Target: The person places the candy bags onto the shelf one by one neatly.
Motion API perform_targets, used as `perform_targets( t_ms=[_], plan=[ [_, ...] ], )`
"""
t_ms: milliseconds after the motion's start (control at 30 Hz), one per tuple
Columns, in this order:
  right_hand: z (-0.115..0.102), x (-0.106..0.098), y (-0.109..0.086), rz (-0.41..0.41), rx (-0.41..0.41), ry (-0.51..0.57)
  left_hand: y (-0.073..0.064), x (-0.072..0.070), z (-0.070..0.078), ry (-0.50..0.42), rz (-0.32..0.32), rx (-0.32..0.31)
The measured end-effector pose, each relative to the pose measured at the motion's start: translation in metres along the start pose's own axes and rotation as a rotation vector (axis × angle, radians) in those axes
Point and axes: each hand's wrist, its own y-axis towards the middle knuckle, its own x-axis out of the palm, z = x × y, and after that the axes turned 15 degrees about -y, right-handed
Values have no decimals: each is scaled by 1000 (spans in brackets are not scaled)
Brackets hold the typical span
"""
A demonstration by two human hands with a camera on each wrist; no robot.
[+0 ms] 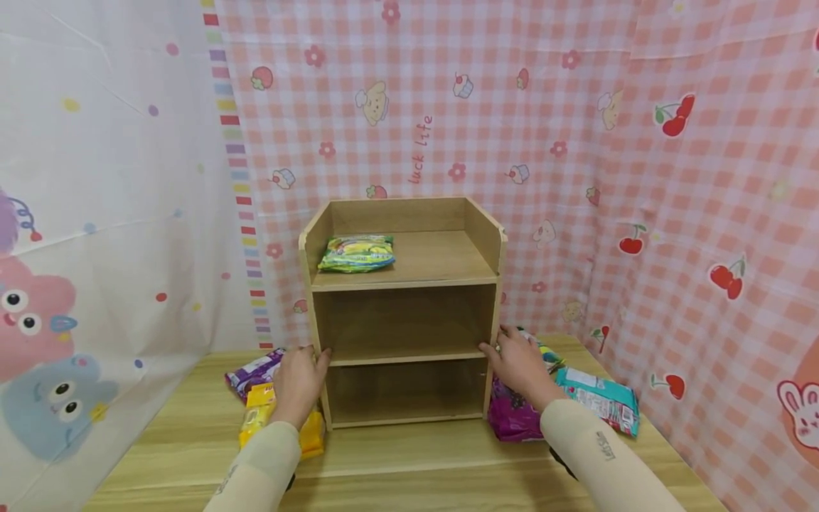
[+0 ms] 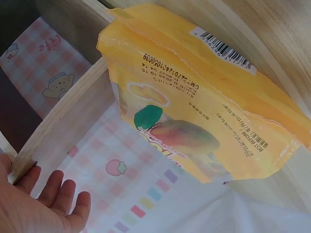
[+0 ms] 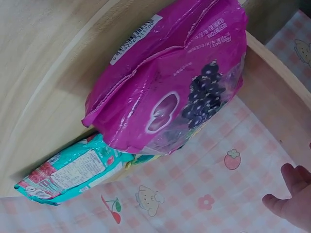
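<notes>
1. Wooden shelf [image 1: 406,323] stands upright on the bench [image 1: 397,466], between my hands.
2. My left hand [image 1: 298,380] pinches its left front edge, thumb inside, fingers outside.
3. My right hand [image 1: 521,363] straddles the right front edge, thumb around the front (the wrist view crops it; can't tell how firmly).
4. Green packet [image 1: 357,254] lies on the top board, left side.
5. Left of the shelf: yellow mango packet [image 2: 194,97], purple packet [image 1: 252,375] behind it.
6. Right: magenta grape packet [image 3: 170,82] just beside the shelf, teal packet [image 1: 601,400] farther right.
</notes>
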Motion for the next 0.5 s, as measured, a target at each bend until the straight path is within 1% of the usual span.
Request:
perform_targets(
  t_ms=[133,233,367,500],
  plan=[
    [5,0,-3,16,-43,-20,0,0,1,1,0,0],
    [11,-1,-6,4,-64,-25,-1,0,2,-1,5,6],
    [30,0,-12,-8,-72,-39,-1,0,2,-2,7,8],
    [55,-2,-20,-15,-50,-61,-1,0,1,0,0,1]
  ],
)
